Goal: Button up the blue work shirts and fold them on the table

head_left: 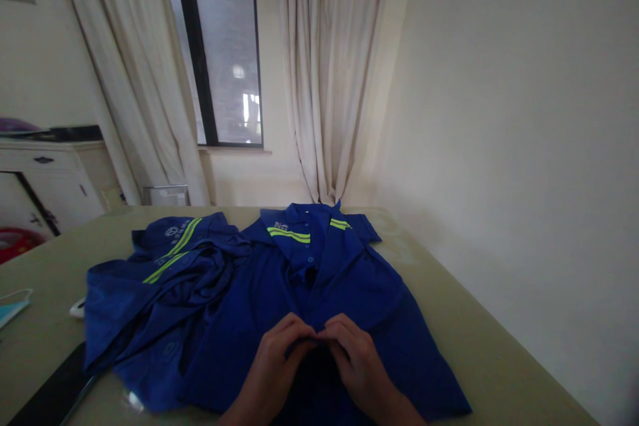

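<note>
A blue shirt (pixel 359 293) with yellow-green stripes lies spread on the table (pixel 479 339), collar toward the window. My left hand (pixel 279 359) and my right hand (pixel 357 359) meet at its front placket near the bottom. Both have their fingers curled and pinch the cloth where the two front edges come together. A second blue shirt (pixel 160 286) lies crumpled to the left, partly over the first one's sleeve.
A black flat object (pixel 54 393) and a light blue face mask (pixel 12 309) lie at the table's left edge, with a small white item (pixel 77 308) nearby. Behind are curtains (pixel 334 73), a window (pixel 219 46), and a white cabinet (pixel 50 180). A wall (pixel 524 146) runs along the right.
</note>
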The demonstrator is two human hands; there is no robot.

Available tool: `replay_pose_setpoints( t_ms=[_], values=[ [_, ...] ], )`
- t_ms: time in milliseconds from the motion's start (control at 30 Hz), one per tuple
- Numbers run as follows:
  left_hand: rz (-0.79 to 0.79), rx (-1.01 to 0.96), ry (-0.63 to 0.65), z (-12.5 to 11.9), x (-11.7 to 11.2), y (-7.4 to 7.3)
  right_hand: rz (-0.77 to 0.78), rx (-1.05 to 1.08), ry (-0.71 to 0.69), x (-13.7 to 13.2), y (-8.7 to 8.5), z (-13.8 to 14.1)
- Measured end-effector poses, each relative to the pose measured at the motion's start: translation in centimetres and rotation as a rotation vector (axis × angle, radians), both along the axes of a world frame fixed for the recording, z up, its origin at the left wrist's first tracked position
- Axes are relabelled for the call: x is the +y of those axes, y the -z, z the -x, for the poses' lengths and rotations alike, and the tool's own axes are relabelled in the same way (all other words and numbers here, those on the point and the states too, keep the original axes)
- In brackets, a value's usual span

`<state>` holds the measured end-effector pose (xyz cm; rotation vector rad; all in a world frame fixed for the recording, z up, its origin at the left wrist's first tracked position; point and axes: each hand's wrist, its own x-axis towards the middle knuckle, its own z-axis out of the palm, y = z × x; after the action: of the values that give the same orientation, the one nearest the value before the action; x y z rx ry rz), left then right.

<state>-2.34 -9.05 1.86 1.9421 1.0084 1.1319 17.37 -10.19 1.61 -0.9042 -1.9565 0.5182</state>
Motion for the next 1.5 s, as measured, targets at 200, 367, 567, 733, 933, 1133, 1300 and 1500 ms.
replay_pose_setpoints(
  t_ms=[200, 367, 567, 733, 933, 1133, 1300, 1500],
  values=[
    [0.078, -0.024, -0.031, -0.4, 0.3, 0.0, -0.017, 0.005, 0.016, 0.2, 0.7, -0.1],
    [-0.028, -0.017, -0.127, -0.3, 0.7, 1.3, 0.000, 0.081, 0.026, 0.4, 1.0, 0.3],
    [-0.637, 0.219, -0.196, 0.4, 0.1, 1.3, 0.069, 0.194, 0.122, 0.1, 0.8, 0.8],
    [-0.816, 0.395, -0.176, 0.6, -0.1, 0.3, 0.096, 0.215, 0.189, 0.3, 0.8, 1.1],
    [-0.691, 0.456, -0.268, -0.5, 0.4, 0.9, 0.168, 0.229, 0.213, 0.7, 0.7, 1.3],
    [-0.456, 0.360, -0.292, -1.3, 0.8, 0.8, 0.224, 0.331, 0.188, 1.5, 1.1, 1.3],
    [-0.200, 0.199, -0.204, -1.0, 1.4, 1.1, 0.240, 0.325, 0.172, 1.6, 1.5, 1.3],
    [-0.123, 0.142, -0.232, -0.7, 1.3, 2.1, 0.221, 0.315, 0.172, 1.7, 1.8, 1.4]
  ],
)
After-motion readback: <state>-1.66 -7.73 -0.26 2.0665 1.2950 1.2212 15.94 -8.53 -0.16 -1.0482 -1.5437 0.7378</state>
